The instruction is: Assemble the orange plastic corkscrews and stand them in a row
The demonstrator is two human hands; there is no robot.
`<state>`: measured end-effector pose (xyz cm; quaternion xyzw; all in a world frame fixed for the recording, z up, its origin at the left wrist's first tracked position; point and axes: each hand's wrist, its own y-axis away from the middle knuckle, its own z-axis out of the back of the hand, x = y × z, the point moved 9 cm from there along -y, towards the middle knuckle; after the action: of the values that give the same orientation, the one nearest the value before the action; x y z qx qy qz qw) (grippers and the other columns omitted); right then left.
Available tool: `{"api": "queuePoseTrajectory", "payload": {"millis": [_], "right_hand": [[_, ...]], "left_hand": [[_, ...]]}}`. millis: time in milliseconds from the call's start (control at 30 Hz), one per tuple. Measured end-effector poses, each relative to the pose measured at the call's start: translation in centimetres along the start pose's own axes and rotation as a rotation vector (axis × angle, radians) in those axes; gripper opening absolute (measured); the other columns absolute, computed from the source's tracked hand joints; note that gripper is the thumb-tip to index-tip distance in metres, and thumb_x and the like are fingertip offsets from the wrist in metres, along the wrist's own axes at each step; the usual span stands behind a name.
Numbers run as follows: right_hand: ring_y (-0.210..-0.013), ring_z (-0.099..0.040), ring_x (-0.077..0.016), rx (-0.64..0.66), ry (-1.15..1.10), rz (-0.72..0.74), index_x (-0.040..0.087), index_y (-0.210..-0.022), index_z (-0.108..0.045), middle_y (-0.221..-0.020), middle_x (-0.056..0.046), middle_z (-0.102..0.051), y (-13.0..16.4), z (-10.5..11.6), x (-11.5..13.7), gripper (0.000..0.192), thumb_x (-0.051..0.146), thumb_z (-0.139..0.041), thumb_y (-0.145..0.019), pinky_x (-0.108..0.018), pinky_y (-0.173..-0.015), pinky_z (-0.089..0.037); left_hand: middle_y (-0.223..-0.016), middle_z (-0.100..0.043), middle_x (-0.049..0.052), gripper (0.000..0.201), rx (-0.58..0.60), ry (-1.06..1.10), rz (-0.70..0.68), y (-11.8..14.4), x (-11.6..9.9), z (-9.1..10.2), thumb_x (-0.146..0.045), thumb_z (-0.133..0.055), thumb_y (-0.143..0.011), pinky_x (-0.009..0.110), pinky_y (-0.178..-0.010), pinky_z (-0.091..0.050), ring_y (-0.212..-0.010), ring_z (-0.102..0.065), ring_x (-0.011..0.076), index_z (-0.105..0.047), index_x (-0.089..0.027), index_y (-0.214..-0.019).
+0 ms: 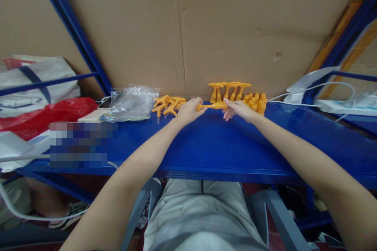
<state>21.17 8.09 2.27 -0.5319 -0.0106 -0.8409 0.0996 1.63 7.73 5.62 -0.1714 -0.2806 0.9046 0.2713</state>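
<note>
Above the blue shelf top, my left hand is closed on the handle end of an orange corkscrew, which lies level between my hands. At its other end, the thumb and fingers of my right hand close round the thicker orange part. Left of my left hand lie several orange handles with metal spirals. Behind my right hand stand several T-shaped orange corkscrews, upright in a group. Several orange sleeves stand just to the right, partly hidden by my right hand.
A clear plastic bag pile lies left on the blue shelf. Further left are a red bag and a white cloth bag. Cardboard backs the shelf. A white power strip with cables sits right. A person's leg shows lower left.
</note>
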Motion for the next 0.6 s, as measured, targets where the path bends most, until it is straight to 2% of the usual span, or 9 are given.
{"api": "queuePoseTrajectory", "payload": {"millis": [100, 233, 300, 367, 433, 533, 600], "right_hand": [[-0.057, -0.070, -0.0172, 0.017, -0.034, -0.028, 0.014, -0.082, -0.070, -0.074, -0.014, -0.076, -0.08, -0.17, -0.44, 0.064, 0.072, -0.048, -0.097, -0.025, -0.053, -0.055], [-0.074, -0.075, -0.0170, 0.091, -0.100, 0.063, 0.021, -0.116, -0.069, -0.109, -0.011, -0.079, -0.37, -0.32, -0.53, 0.040, 0.051, -0.074, -0.090, -0.025, -0.061, -0.059], [-0.077, -0.075, -0.0159, 0.093, -0.124, 0.117, 0.022, -0.125, -0.064, -0.115, -0.009, -0.078, -0.46, -0.13, -0.42, 0.050, 0.040, -0.084, -0.082, -0.026, -0.067, -0.060], [-0.073, -0.074, -0.0152, 0.079, -0.143, 0.154, 0.020, -0.121, -0.063, -0.106, -0.009, -0.079, -0.46, 0.03, -0.19, 0.050, 0.039, -0.086, -0.081, -0.028, -0.069, -0.060], [-0.067, -0.073, -0.0158, 0.083, -0.155, 0.154, 0.017, -0.109, -0.066, -0.090, -0.009, -0.080, -0.33, -0.19, 0.06, 0.043, 0.048, -0.082, -0.084, -0.028, -0.067, -0.060], [-0.056, -0.069, -0.0164, 0.064, -0.150, 0.094, 0.015, -0.088, -0.066, -0.070, -0.010, -0.075, -0.04, -0.46, 0.19, 0.044, 0.058, -0.072, -0.090, -0.026, -0.055, -0.056], [-0.051, -0.067, -0.0156, 0.038, -0.128, 0.050, 0.014, -0.083, -0.066, -0.066, -0.012, -0.073, 0.09, -0.38, 0.11, 0.048, 0.061, -0.064, -0.094, -0.023, -0.048, -0.052]], "left_hand": [[-0.104, -0.075, 0.006, 0.020, -0.005, 0.002, 0.008, -0.02, 0.07, -0.05, -0.035, -0.067, -0.092, 0.028, -0.075, -0.048, -0.096, -0.071, 0.0229, -0.062, -0.022, -0.105], [-0.099, -0.076, 0.005, 0.019, -0.009, 0.003, 0.022, -0.07, 0.19, 0.00, -0.036, -0.067, -0.092, 0.027, -0.071, -0.046, -0.091, -0.071, 0.0222, -0.063, -0.022, -0.104], [-0.098, -0.076, 0.005, 0.019, -0.007, 0.003, 0.030, -0.08, 0.29, 0.00, -0.036, -0.067, -0.092, 0.027, -0.070, -0.045, -0.090, -0.071, 0.0220, -0.063, -0.022, -0.104], [-0.097, -0.076, 0.005, 0.020, -0.009, 0.007, 0.035, -0.09, 0.40, 0.01, -0.037, -0.067, -0.091, 0.027, -0.069, -0.045, -0.089, -0.070, 0.0217, -0.063, -0.022, -0.104], [-0.097, -0.076, 0.005, 0.020, -0.025, 0.018, 0.024, -0.08, 0.38, 0.14, -0.038, -0.067, -0.091, 0.026, -0.069, -0.045, -0.089, -0.070, 0.0212, -0.063, -0.022, -0.103], [-0.097, -0.075, 0.005, 0.020, -0.051, 0.033, 0.004, -0.07, 0.32, 0.32, -0.038, -0.067, -0.091, 0.026, -0.070, -0.046, -0.089, -0.070, 0.0207, -0.063, -0.022, -0.103], [-0.096, -0.075, 0.005, 0.020, -0.053, 0.037, 0.003, -0.08, 0.38, 0.31, -0.038, -0.067, -0.091, 0.026, -0.070, -0.045, -0.088, -0.069, 0.0206, -0.063, -0.022, -0.102]]}}
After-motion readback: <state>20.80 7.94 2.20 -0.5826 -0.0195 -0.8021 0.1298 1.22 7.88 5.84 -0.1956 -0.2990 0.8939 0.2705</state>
